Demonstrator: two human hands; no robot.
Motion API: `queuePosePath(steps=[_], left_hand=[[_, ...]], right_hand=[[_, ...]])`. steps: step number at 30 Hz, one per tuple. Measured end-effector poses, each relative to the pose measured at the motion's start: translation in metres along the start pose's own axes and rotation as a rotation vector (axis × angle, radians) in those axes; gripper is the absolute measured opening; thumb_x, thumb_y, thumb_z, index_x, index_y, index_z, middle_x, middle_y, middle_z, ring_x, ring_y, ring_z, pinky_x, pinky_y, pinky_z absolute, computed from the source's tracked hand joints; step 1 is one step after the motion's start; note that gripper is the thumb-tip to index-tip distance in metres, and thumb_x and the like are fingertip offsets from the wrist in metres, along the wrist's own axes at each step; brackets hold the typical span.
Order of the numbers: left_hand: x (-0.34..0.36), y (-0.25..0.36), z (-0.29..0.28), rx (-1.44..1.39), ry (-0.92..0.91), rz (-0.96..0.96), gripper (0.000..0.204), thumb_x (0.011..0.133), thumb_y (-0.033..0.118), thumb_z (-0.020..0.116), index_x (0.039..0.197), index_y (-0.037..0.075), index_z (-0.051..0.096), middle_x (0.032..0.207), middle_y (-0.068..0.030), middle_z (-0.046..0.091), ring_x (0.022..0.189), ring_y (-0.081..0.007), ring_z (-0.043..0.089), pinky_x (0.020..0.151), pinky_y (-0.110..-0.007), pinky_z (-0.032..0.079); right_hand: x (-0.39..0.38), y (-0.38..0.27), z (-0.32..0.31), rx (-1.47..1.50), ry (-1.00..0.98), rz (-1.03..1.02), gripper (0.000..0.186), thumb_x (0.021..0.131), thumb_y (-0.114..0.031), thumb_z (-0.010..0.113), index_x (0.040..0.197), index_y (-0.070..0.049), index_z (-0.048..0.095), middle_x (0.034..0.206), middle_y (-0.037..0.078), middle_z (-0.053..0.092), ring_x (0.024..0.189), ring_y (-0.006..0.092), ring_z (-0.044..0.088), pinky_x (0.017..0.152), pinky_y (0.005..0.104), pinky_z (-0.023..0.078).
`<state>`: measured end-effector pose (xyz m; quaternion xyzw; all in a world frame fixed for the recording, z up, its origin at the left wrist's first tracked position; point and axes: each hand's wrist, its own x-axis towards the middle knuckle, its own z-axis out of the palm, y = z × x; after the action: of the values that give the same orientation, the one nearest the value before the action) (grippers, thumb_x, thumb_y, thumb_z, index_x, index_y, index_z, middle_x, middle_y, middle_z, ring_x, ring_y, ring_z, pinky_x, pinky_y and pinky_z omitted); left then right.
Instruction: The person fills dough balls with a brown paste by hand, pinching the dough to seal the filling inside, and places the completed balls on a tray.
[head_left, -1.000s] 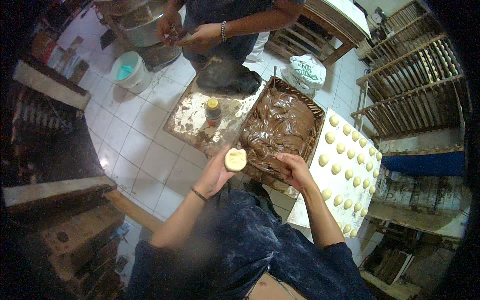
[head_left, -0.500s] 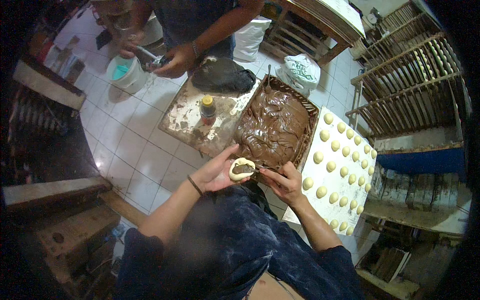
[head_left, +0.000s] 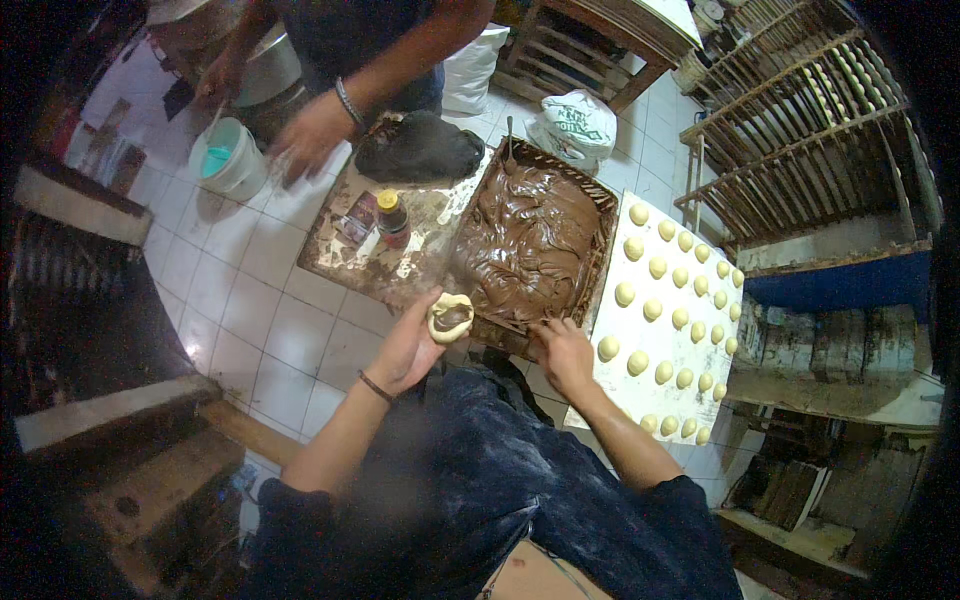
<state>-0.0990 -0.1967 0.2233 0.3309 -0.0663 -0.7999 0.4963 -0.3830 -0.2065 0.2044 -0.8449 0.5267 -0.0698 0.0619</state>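
The dough [head_left: 450,317] is a pale, soft disc cupped into a shallow bowl, with a dark brown dab of filling in its hollow. It lies in the left hand [head_left: 408,347], whose fingers curl up around its underside, holding it just off the near left corner of the tray [head_left: 598,262].

The tray is a brown woven rectangle, heaped with glossy, smeared brown paste [head_left: 528,243] in thick ridges. The right hand [head_left: 563,352] rests at the tray's near edge, fingertips down in the paste; whether it pinches any cannot be told.

Right of the tray lies a white flat board [head_left: 690,365] bearing rows of smooth, round, pale yellow balls [head_left: 637,363]. Left of the tray sits a stained, flour-dusted slab [head_left: 340,258] with a small dark bottle [head_left: 392,218] capped in yellow. Beyond the slab, another person's hand [head_left: 312,135] hovers near a white bucket [head_left: 228,160] of turquoise liquid. The floor is white glazed tile.
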Motion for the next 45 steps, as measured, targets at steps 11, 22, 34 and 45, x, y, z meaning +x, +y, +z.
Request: queuePosePath(steps=[11,22,34,45], left_hand=[[-0.007,-0.006,0.059,-0.025,-0.111,0.044,0.039,0.104,0.037,0.051,0.125,0.005,0.058,0.125,-0.0069,0.063,0.119,-0.0177,0.058,0.109,-0.035,0.041],[-0.025,0.007,0.071,0.047,-0.177,-0.008,0.046,0.103,0.029,0.049,0.141,0.002,0.048,0.129,-0.007,0.061,0.122,-0.0177,0.055,0.106,-0.035,0.043],[-0.036,0.01,0.073,0.335,-0.056,0.391,0.037,0.099,0.02,0.064,0.13,0.001,0.055,0.121,-0.0094,0.065,0.11,-0.0165,0.064,0.092,-0.032,0.056],[-0.051,0.049,0.091,0.892,-0.343,0.37,0.024,0.095,0.016,0.068,0.113,0.0,0.069,0.115,-0.0111,0.068,0.11,-0.0211,0.062,0.098,-0.035,0.047]], right_hand=[[0.035,-0.068,-0.084,0.814,0.037,-0.03,0.059,0.083,-0.008,0.073,0.139,-0.003,0.054,0.121,0.017,0.058,0.111,0.0322,0.06,0.097,0.038,0.048],[0.035,-0.062,-0.093,0.874,0.158,-0.017,0.034,0.084,-0.008,0.077,0.116,-0.003,0.07,0.103,0.012,0.067,0.097,0.0244,0.066,0.085,0.0325,0.053],[0.03,-0.069,-0.106,1.316,0.202,0.177,0.014,0.086,-0.003,0.075,0.097,0.002,0.068,0.099,0.007,0.063,0.091,0.0144,0.06,0.079,0.0256,0.047],[0.043,-0.053,-0.145,1.21,-0.02,-0.113,0.02,0.078,-0.008,0.083,0.095,-0.007,0.072,0.107,0.009,0.066,0.101,0.0202,0.063,0.089,0.0328,0.05]])
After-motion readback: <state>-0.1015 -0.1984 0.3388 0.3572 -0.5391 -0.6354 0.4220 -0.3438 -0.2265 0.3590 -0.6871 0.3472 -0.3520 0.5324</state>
